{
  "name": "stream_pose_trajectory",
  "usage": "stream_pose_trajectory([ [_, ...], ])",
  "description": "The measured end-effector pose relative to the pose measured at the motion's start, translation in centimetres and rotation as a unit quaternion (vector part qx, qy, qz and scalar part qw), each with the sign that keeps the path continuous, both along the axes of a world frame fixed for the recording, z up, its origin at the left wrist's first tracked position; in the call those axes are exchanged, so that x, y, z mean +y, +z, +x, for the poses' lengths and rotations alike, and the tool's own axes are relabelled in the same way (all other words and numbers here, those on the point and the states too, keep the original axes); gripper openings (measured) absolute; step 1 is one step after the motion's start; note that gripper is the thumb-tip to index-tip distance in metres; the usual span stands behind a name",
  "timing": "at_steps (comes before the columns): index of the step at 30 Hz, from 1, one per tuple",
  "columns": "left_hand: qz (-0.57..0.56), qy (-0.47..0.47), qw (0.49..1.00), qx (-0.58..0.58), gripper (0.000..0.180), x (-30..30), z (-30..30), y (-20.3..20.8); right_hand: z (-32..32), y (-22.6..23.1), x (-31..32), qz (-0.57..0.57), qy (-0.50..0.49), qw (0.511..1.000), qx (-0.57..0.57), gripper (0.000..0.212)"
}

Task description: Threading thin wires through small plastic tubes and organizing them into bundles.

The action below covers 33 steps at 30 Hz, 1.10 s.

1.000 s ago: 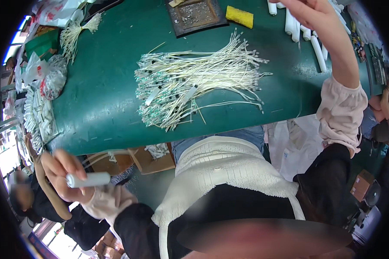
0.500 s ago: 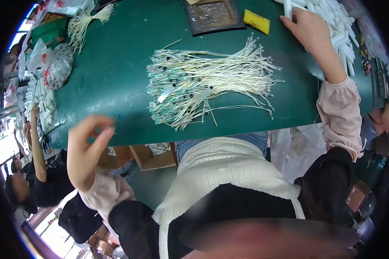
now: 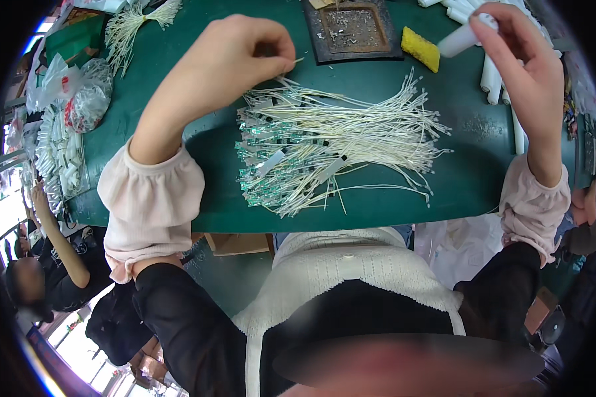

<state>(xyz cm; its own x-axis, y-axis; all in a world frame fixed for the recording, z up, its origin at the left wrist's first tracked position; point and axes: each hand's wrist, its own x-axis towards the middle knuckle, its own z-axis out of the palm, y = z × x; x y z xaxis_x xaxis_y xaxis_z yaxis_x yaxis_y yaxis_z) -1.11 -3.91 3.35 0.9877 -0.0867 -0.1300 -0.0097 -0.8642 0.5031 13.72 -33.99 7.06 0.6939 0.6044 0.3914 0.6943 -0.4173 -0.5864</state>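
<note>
Raised over the right side of the table, my right hand (image 3: 526,63) grips a white plastic tube (image 3: 459,41) between thumb and fingers, the tube tilted toward the left. My left hand (image 3: 228,66) reaches over the table with thumb and forefinger pinched on a thin pale wire (image 3: 299,61), whose tip pokes out past the fingers. Just below that hand lies a wide pile of white wires (image 3: 377,119), with small green circuit boards (image 3: 265,175) at their left ends. Part of the pinched wire is hidden by my fingers.
At the back are a dark square tray (image 3: 314,40) with solder bits and a yellow sponge (image 3: 420,49). More white tubes (image 3: 491,79) are heaped at the far right. Back left hold a tied wire bundle (image 3: 142,16) and plastic bags (image 3: 89,99). A co-worker's arm (image 3: 63,241) shows at left.
My left hand has moved from the near left edge up to the wire pile and pinched a wire. My right hand has lifted a tube off the heap.
</note>
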Motion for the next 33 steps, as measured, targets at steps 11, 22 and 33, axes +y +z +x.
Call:
stream_pose_trajectory([
  [11, -0.347, 0.121, 0.924, 0.107, 0.009, -4.2, 0.6, 6.0, -1.0, 2.1, 5.5, -0.160, 0.210, 0.898, 0.351, 0.021],
  [22, -0.004, -0.052, 0.988, -0.148, 0.026, -2.8, -1.0, 1.6, -0.5, 2.0, 5.4, -0.121, 0.224, 0.864, 0.435, 0.017],
  [33, -0.086, -0.151, 0.980, -0.101, 0.013, -4.8, 1.0, -0.1, -0.3, 2.4, 4.8, -0.107, 0.184, 0.872, 0.441, 0.017],
])
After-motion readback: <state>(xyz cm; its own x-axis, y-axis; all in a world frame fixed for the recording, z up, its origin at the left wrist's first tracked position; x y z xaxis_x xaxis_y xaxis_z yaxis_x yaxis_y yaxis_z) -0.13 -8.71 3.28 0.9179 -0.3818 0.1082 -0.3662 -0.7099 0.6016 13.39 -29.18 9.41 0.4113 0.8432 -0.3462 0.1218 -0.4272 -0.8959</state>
